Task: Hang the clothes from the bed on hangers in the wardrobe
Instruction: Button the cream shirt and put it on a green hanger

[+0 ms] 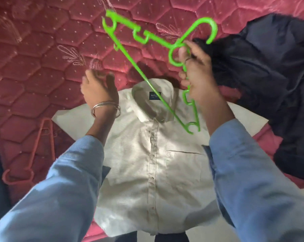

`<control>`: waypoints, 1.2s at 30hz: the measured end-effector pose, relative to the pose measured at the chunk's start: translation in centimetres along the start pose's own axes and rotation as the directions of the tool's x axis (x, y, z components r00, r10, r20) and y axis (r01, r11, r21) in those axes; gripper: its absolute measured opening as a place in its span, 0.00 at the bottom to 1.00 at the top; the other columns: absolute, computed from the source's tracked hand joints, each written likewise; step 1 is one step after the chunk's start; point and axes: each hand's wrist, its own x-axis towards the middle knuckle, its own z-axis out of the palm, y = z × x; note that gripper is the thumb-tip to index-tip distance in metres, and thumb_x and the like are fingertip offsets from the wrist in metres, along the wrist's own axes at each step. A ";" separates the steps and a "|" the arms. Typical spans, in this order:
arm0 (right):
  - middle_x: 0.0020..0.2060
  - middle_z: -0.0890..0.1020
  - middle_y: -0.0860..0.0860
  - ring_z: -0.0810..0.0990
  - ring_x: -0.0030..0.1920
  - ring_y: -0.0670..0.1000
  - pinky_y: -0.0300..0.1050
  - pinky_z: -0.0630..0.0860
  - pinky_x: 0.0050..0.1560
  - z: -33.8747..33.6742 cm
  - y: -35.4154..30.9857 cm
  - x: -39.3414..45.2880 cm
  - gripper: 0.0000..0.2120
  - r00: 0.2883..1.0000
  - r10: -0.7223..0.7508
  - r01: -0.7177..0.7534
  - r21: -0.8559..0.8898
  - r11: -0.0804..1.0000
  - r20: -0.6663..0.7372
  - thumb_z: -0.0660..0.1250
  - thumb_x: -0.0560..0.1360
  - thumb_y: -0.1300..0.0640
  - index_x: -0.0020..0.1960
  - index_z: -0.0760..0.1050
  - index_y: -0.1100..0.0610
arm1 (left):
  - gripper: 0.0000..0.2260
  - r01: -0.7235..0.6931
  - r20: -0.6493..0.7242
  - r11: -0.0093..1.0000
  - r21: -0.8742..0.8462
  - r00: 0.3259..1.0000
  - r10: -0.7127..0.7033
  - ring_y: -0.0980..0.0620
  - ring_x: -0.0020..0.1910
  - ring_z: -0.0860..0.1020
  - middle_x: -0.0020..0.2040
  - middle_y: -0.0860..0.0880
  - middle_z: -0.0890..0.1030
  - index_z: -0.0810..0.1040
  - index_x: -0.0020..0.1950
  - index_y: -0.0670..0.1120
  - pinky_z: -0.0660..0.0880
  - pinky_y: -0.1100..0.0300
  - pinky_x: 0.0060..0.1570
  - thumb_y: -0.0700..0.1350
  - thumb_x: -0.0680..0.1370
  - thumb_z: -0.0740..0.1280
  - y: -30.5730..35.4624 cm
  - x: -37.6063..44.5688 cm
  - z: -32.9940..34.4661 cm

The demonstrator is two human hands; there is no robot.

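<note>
A red hanger (34,151) lies flat near the bed's (42,41) left edge, almost lost against the quilted red cover; I leave it for the next garment. My left hand (98,89) hovers just above the cream shirt's (147,163) left shoulder with its fingers loose and spread, gripping nothing. The shirt lies face up, buttoned, collar pointing away from me and hem reaching the bed's near edge, so it is ready to be dressed.

My right hand (198,72) has its fingers curled round the green hanger (147,55), gripping it at the neck just under the hook, with the frame tilted above the collar. To do this well, I judge I should lift the collar or the left shoulder with my free hand and feed one arm of the hanger in through the neck, then the other, because the buttoned front gives little room. Slanting the hanger should keep the seams from straining.

The dark garment (270,84) is heaped toward the bed's right edge, partly over the shirt's right sleeve, so I should mind it does not drag along.
</note>
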 end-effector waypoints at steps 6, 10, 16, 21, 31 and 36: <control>0.45 0.78 0.51 0.69 0.27 0.47 0.38 0.67 0.29 2.9 -1.2 3.2 0.11 0.990 0.129 -0.081 0.492 0.867 -0.063 0.60 0.82 0.57 0.61 0.68 0.44 | 0.28 0.140 0.611 0.981 0.133 0.768 -0.193 0.43 0.53 0.78 0.55 0.44 0.79 0.70 0.64 0.47 0.75 0.53 0.52 0.63 0.72 0.67 -1.5 -2.5 4.6; 0.43 0.79 0.51 0.72 0.28 0.48 0.45 0.74 0.37 4.2 0.7 4.6 0.12 0.992 0.124 -0.089 0.504 0.859 -0.037 0.60 0.81 0.59 0.62 0.68 0.47 | 0.15 0.192 0.501 0.980 0.053 0.844 -0.193 0.40 0.53 0.79 0.52 0.40 0.82 0.80 0.56 0.49 0.76 0.52 0.54 0.53 0.73 0.68 -1.3 -1.6 5.0; 0.40 0.79 0.54 0.72 0.26 0.49 0.38 0.67 0.27 3.6 2.1 5.5 0.10 0.991 0.065 -0.082 0.139 0.987 0.121 0.61 0.81 0.62 0.61 0.70 0.53 | 0.13 0.024 0.435 0.998 -0.053 0.900 0.002 0.49 0.35 0.72 0.36 0.38 0.77 0.84 0.44 0.41 0.65 0.59 0.34 0.49 0.69 0.67 -2.5 1.4 2.6; 0.40 0.78 0.51 0.74 0.26 0.49 0.41 0.70 0.26 3.1 1.8 4.4 0.11 0.931 -0.071 0.167 -0.246 0.955 0.359 0.60 0.80 0.64 0.60 0.70 0.54 | 0.08 0.182 0.511 0.926 -0.331 0.860 0.014 0.56 0.31 0.76 0.31 0.50 0.81 0.85 0.45 0.44 0.75 0.60 0.34 0.42 0.68 0.70 -3.6 2.9 0.7; 0.43 0.77 0.65 0.78 0.29 0.53 0.42 0.70 0.26 2.6 2.1 1.8 0.08 0.853 -0.039 0.228 -0.303 0.926 0.521 0.58 0.80 0.66 0.55 0.71 0.56 | 0.17 0.516 0.525 0.684 -0.517 0.821 -0.222 0.61 0.22 0.72 0.26 0.51 0.74 0.74 0.29 0.43 0.72 0.67 0.28 0.29 0.75 0.62 -2.9 1.7 -0.2; 0.39 0.78 0.54 0.79 0.27 0.53 0.43 0.71 0.26 -0.7 1.9 1.8 0.07 0.899 0.004 0.228 -0.474 0.851 0.438 0.60 0.79 0.63 0.49 0.71 0.51 | 0.11 0.470 0.583 0.780 -0.414 0.795 -0.169 0.55 0.26 0.71 0.25 0.53 0.76 0.79 0.30 0.44 0.70 0.64 0.28 0.34 0.71 0.70 -5.3 3.1 -0.7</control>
